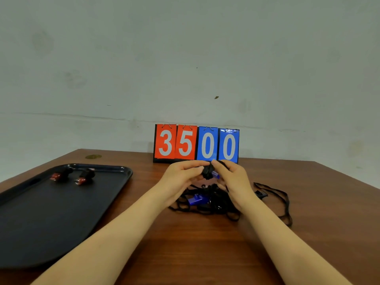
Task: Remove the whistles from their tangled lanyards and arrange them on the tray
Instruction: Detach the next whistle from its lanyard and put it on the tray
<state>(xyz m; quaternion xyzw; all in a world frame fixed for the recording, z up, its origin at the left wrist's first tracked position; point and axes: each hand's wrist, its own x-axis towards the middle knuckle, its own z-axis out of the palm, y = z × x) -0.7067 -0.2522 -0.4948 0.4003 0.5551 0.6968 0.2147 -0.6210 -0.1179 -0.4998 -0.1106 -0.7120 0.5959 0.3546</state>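
Observation:
Raised above the table's middle, my left hand (181,177) and my right hand (232,179) both pinch a blue whistle (215,175) wrapped in a knot of black cord (207,172). Under them lies a tangle of black lanyards (213,204) with a second blue whistle (194,199) in it. A loose lanyard loop (284,204) trails to the right. The black tray (51,219) sits at the left, holding two red-and-black whistles (61,174) (85,177) near its far edge.
A flip scoreboard (196,144) showing 3500 stands at the back of the brown wooden table (195,254), right behind my hands. A small gold round mark (93,156) is on the far left corner. A pale wall rises behind.

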